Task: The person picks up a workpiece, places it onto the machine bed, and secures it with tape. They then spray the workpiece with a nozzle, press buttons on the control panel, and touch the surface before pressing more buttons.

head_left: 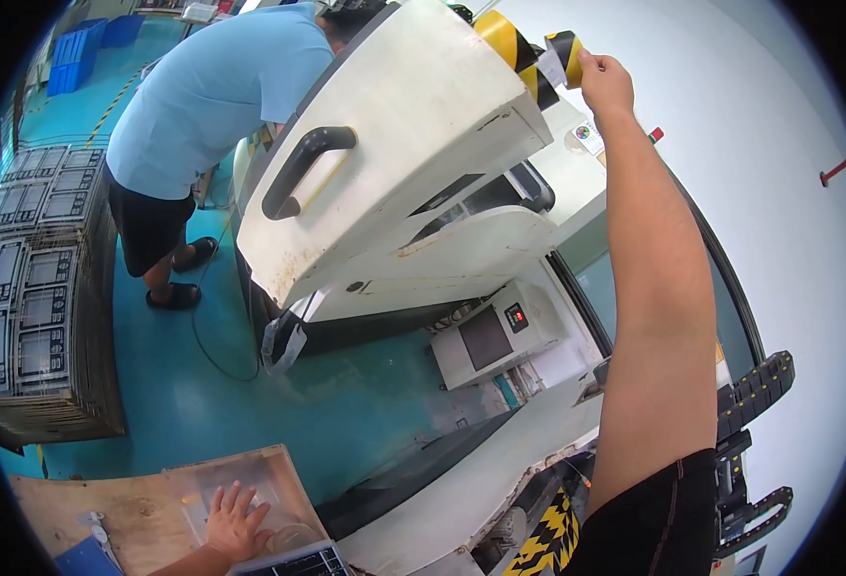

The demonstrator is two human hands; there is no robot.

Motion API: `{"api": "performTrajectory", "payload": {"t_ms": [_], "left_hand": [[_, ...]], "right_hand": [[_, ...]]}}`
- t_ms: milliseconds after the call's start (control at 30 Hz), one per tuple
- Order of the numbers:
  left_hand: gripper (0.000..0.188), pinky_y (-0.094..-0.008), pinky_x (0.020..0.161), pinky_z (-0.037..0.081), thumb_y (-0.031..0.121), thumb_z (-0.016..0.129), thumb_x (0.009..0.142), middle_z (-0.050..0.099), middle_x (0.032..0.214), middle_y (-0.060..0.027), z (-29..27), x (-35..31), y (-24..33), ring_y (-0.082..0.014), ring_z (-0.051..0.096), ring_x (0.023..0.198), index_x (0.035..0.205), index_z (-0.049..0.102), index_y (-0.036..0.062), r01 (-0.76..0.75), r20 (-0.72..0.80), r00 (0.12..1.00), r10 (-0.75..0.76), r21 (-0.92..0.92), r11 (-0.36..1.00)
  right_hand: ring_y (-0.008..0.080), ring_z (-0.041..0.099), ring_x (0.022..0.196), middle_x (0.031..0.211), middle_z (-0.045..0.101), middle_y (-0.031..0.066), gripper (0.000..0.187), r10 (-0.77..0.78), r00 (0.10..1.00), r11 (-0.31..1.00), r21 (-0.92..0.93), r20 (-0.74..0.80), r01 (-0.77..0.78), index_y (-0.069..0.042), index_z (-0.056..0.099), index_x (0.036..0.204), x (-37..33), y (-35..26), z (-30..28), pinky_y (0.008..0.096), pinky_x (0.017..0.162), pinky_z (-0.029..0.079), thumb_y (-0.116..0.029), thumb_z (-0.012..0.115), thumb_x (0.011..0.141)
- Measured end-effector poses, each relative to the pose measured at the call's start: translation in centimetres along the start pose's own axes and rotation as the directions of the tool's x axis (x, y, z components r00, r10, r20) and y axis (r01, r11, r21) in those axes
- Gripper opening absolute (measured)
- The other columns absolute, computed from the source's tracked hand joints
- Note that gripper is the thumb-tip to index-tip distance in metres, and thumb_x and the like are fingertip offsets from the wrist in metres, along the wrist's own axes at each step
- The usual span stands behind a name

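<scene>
From where I sit, away from the work, I have my right hand (607, 86) reached far up and forward, thumb and fingers pinching the right edge of a short, curved black-and-yellow striped piece of tape-like material (568, 58) with a pale inner face; whether it is a loose strip or part of a roll, I cannot tell. The relation that counts lies here: the striped piece is just left of my right fingertips, its long axis running roughly up and down in my view, and just beside it on its left is a matching black-and-yellow striped band (501, 40) that slants down to the right along the upper end of a large off-white machine cover (394, 106) with a black bar handle (309, 171). A gap shows between part of the piece and the band, though I cannot tell whether they touch elsewhere. My right hand is by far the nearer; my left hand (236, 523) is well apart, low and to the left, holding nothing that I can see. Its fingers are spread, palm down, over a clear plastic sheet or container (271, 477) on a light brown wooden board (135, 504); it looks to be resting there. Beyond the cover's left side, a co-worker in a pale blue shirt (207, 96) bends toward the machine.
</scene>
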State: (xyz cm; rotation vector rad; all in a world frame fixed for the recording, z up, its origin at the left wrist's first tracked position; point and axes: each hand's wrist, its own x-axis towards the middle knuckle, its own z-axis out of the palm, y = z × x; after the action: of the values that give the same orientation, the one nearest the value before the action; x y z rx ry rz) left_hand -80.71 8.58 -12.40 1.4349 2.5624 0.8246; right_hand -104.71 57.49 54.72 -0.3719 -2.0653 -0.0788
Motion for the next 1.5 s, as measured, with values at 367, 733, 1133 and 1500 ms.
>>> {"api": "performTrajectory", "payload": {"t_ms": [367,733,1133,1500], "left_hand": [[0.055,-0.062,0.117,0.021,0.046,0.075,0.077,0.051,0.145,-0.0139,0.0,-0.3,0.5,-0.0398,0.035,0.144,0.126,0.065,0.0231,0.003,-0.036,0.999,-0.001,0.051,0.999],[0.055,-0.0617,0.115,0.027,0.045,0.077,0.074,0.053,0.141,-0.0131,0.4,-0.8,0.8,-0.0399,0.041,0.139,0.123,0.065,0.0228,-0.016,-0.099,0.995,0.02,0.046,0.999],[0.054,-0.0614,0.114,0.028,0.047,0.077,0.075,0.055,0.14,-0.0133,0.1,-0.5,0.8,-0.04,0.041,0.139,0.123,0.067,0.0236,0.007,-0.084,0.996,-0.002,0.056,0.998],[0.077,-0.06,0.124,0.01,0.051,0.073,0.074,0.038,0.158,-0.0166,1.1,-1.9,-0.2,-0.0385,0.021,0.152,0.142,0.056,0.0209,0.015,0.144,0.989,-0.037,0.154,0.988]], "right_hand": [[0.0203,0.067,0.084,0.093,0.072,0.0103,0.04,0.047,0.999,0.994,0.096,0.002,-0.047,-0.003,0.071,0.106,-1.7,6.0,-6.2,0.034,0.076,0.053,-0.041,0.065,0.096],[0.0336,0.069,0.097,0.098,0.073,0.0151,0.035,0.052,0.998,0.998,-0.037,0.047,-0.05,-0.006,0.07,0.1,-3.8,-0.9,-2.4,0.0417,0.087,0.052,-0.04,0.061,0.097],[0.0333,0.069,0.098,0.101,0.073,0.0157,0.035,0.07,0.998,0.997,-0.029,0.005,-0.07,-0.007,0.071,0.103,-2.7,0.0,1.1,0.0418,0.088,0.052,-0.039,0.06,0.097],[0.0223,0.066,0.099,0.104,0.069,0.0137,0.043,0.016,0.996,0.914,0.403,0.091,-0.052,0.004,0.063,0.111,-13.9,4.3,-5.8,0.0341,0.088,0.05,-0.038,0.063,0.1]]}}
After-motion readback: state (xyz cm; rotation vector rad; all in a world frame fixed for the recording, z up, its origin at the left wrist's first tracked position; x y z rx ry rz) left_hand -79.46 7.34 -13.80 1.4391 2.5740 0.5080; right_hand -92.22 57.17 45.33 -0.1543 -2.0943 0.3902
